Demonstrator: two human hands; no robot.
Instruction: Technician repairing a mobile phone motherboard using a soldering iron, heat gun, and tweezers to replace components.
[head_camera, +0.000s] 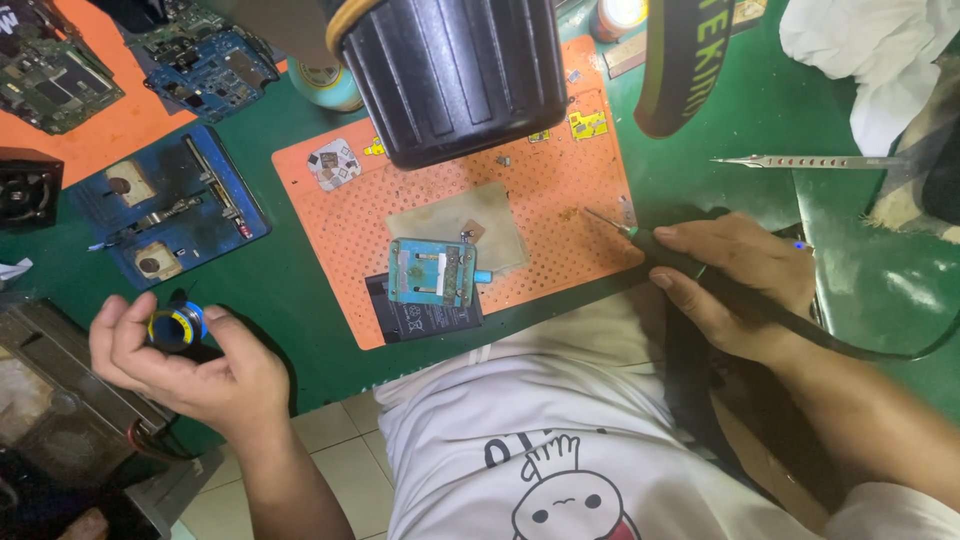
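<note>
— Green matting (300, 300) covered the bench, and the orange perforated pad (560, 200) lay on it; I'll place everything from that pad. What did you want to know?

— What did each hand have?

— From the head camera: my left hand (190, 365) was off the pad's near left corner, out over the bench edge, fingers and thumb curled round a small round tin (178, 325) with a blue and yellow rim. It was fully gripped, lifted clear of the matting. My right hand (735, 285) sat just off the pad's right edge, closed around the dark handle of a soldering iron (660, 250), its thin tip (605, 220) reaching over the pad's right margin. Its black cable trailed away to the right.

— And on the pad itself?

— A teal clamp fixture (432, 270) lay near the pad's front middle, resting partly on a black battery (420, 315) that overhung the near edge. A big black cylinder (455, 75) stood over the pad's far side. Tweezers (800, 161) lay well to the right of the pad, and a blue board holder (165, 205) well to its left.
</note>
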